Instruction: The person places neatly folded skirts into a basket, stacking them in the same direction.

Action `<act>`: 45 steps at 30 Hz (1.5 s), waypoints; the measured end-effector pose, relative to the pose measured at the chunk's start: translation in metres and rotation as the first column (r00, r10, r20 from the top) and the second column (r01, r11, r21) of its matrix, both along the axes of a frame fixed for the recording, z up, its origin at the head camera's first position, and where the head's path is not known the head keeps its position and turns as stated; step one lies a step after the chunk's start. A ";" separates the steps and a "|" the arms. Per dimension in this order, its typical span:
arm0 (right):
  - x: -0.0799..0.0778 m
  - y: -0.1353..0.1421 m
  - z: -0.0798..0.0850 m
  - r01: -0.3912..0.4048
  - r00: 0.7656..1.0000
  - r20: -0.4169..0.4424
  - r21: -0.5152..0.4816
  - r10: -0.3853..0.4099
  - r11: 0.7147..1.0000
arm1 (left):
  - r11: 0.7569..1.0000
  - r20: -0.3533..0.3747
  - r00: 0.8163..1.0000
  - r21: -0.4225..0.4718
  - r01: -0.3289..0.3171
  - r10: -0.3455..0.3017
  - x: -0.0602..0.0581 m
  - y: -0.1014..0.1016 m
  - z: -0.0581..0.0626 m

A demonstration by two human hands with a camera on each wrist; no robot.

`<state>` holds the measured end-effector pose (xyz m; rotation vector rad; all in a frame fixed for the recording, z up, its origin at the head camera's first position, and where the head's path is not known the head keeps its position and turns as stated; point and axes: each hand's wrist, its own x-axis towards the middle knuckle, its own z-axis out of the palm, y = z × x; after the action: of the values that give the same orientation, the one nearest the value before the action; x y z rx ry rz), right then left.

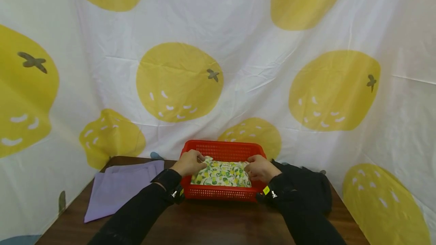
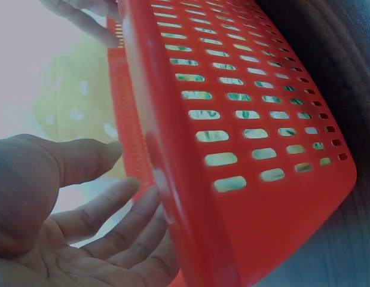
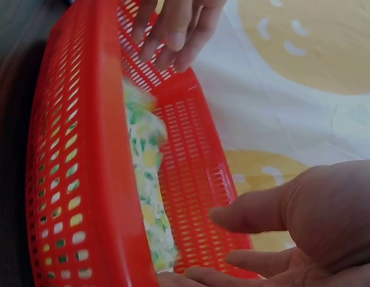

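Note:
A cloth with a yellow and green lemon-like print (image 1: pixel 221 174) lies inside a red perforated plastic basket (image 1: pixel 223 193). In the right wrist view the cloth's end near the left hand is blurred. My left hand (image 1: pixel 189 163) is at the basket's left side, over the cloth's left edge. Its thumb and fingers stand apart in the left wrist view, with nothing between them. My right hand (image 1: pixel 261 168) is at the opposite side by the cloth's right edge. In the right wrist view its thumb (image 3: pixel 250 210) is spread from the fingers, which are partly cut off.
A folded lavender cloth (image 1: pixel 119 188) lies on the dark wooden table (image 1: pixel 231 222), left of the basket. Black fabric (image 1: pixel 311 188) is heaped on the right, partly behind the right forearm. A lemon-print curtain (image 1: pixel 248 86) hangs behind the table.

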<state>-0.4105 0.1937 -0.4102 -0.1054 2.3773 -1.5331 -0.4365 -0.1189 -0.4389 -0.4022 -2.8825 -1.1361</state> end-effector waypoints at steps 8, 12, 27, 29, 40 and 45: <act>0.012 0.009 0.000 0.011 0.997 -0.072 0.015 -0.010 1.000 | 1.000 -0.045 0.999 -0.008 0.018 -0.019 0.035 0.000 0.025; 0.023 0.013 0.004 0.020 0.991 -0.130 0.028 -0.017 0.999 | 0.999 -0.078 0.996 -0.001 0.042 -0.042 0.043 -0.006 0.027; 0.068 0.022 -0.004 0.026 0.897 -0.438 0.196 0.064 0.980 | 1.000 -0.278 0.960 -0.004 0.017 -0.018 0.084 -0.052 0.022; 0.073 0.022 -0.005 0.026 0.889 -0.452 0.204 0.070 0.979 | 1.000 -0.291 0.957 -0.003 -0.007 0.005 0.087 -0.060 0.019; 0.091 0.015 -0.010 0.018 0.837 -0.533 0.247 0.121 0.969 | 0.995 -0.278 0.958 -0.053 -0.085 0.067 0.078 -0.131 -0.019; 0.093 0.009 -0.014 -0.024 0.792 -0.579 0.291 0.196 0.956 | 0.982 -0.303 0.953 -0.180 -0.062 0.004 0.075 -0.170 -0.047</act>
<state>-0.3172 0.2027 -0.4244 -0.7694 2.9744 -1.2200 -0.3619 -0.2889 -0.4858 -0.4825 -2.7186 -0.7241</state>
